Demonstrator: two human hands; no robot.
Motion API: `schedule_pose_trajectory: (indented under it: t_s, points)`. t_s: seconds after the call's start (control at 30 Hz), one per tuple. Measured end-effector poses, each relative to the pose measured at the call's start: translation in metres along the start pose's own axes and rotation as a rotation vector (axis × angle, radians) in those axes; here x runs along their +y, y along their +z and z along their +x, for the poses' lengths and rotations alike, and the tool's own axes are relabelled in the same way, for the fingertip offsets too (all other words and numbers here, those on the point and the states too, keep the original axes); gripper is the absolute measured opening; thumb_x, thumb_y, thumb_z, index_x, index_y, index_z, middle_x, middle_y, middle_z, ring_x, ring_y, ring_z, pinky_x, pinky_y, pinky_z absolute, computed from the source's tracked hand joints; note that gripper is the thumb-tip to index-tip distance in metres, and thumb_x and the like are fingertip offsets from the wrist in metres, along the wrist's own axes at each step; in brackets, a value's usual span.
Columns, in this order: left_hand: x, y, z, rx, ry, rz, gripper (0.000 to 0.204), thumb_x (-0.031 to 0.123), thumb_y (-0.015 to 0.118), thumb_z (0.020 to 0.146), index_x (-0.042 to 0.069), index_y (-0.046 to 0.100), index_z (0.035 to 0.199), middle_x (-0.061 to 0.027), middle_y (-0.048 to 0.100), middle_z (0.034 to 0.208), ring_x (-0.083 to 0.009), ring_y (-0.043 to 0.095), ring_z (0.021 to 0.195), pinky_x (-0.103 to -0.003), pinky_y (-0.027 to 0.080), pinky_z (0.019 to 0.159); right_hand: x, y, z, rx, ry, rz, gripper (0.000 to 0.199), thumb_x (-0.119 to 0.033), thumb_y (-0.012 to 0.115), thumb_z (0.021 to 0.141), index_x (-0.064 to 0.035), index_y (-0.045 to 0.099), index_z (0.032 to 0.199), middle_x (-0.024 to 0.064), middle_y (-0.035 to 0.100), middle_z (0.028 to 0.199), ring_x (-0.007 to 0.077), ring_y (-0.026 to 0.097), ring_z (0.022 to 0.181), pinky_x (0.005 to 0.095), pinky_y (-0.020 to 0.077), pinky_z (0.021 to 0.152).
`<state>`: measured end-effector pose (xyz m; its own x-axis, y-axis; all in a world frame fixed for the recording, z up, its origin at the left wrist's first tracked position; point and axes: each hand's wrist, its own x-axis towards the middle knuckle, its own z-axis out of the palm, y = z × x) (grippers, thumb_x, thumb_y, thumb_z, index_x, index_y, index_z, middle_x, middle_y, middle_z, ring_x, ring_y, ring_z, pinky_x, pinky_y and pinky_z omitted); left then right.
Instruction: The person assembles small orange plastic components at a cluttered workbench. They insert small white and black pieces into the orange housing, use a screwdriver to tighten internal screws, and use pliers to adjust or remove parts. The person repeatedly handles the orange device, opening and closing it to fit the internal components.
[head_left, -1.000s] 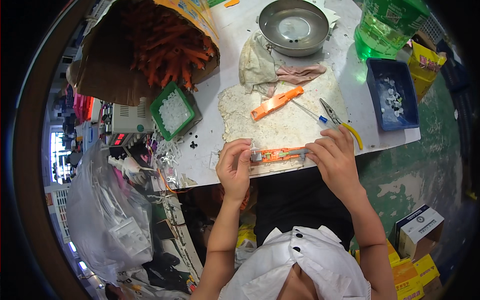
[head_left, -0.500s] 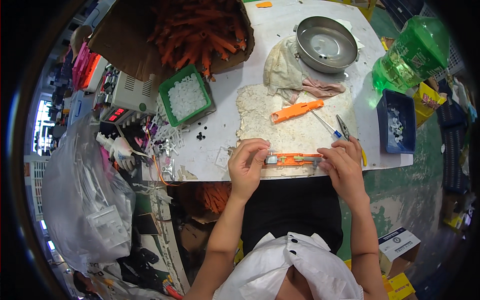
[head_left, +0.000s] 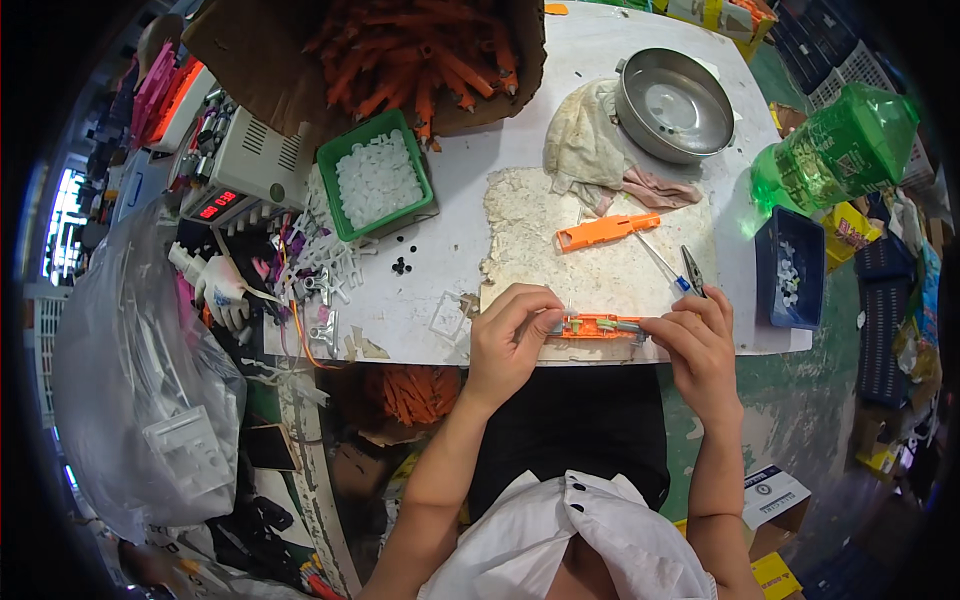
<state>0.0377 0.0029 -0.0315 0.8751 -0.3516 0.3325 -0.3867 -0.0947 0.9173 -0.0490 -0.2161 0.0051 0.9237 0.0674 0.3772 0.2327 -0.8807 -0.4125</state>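
An open orange plastic half-shell (head_left: 592, 333) lies lengthwise near the table's front edge, with small green and grey parts inside. My left hand (head_left: 515, 335) is closed on its left end, thumb and fingers pinching there. At the right end, the fingers of my right hand (head_left: 698, 345) are closed round the grey part; its tip is partly hidden by them. Beyond the hands lies a second orange shell piece (head_left: 605, 232). Close to my right hand are a thin screwdriver (head_left: 661, 264) and pliers (head_left: 692, 270) with their handles hidden under my fingers.
A worn pale mat (head_left: 520, 230) covers the work spot. Around it stand a green bin (head_left: 428, 190) of white parts, a box (head_left: 270, 60) of orange pieces, a metal bowl (head_left: 690, 140), a rag (head_left: 580, 140), a green bottle (head_left: 850, 150), a blue bin (head_left: 770, 290) and a power unit (head_left: 265, 165).
The view has shifted slightly. Both hands stay at the ends of the orange shell, and the right fingers have closed in on the grey part at its right end.
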Motion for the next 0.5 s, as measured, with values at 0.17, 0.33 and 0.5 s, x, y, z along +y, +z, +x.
schedule_pose_trajectory:
  t_s: [0.17,0.33,0.5]
  points:
    - [0.001,-0.003,-0.002,-0.045,-0.005,0.019,0.009,0.008,0.068,0.086,0.000,0.065,0.088,-0.0105,0.066,0.090,-0.0203,0.062,0.086,-0.030,0.049,0.079,0.007,0.007,-0.003,-0.011,0.161,0.155,0.019,-0.002,0.069,0.073,-0.0106,0.071,0.090,0.0018,0.063,0.079,0.0219,0.057,0.091,0.0453,0.0366,0.100]
    - [-0.002,0.001,0.002,-0.089,0.222,0.213,0.012,0.010,0.072,0.079,0.003,0.067,0.087,-0.0112,0.068,0.091,-0.0293,0.063,0.089,-0.037,0.048,0.084,0.008,0.010,-0.016,0.064,0.141,0.145,0.018,-0.004,0.071,0.072,-0.0111,0.072,0.089,0.0015,0.065,0.080,0.0225,0.057,0.094,0.0445,0.0369,0.099]
    - [-0.002,0.005,0.004,-0.088,0.284,0.248,0.013,0.006,0.073,0.075,0.003,0.065,0.085,-0.0110,0.065,0.087,-0.0292,0.062,0.084,-0.037,0.050,0.076,0.010,0.005,-0.019,0.092,0.100,0.100,0.019,-0.003,0.071,0.073,-0.0106,0.071,0.090,0.0020,0.066,0.081,0.0229,0.057,0.096,0.0442,0.0370,0.099]
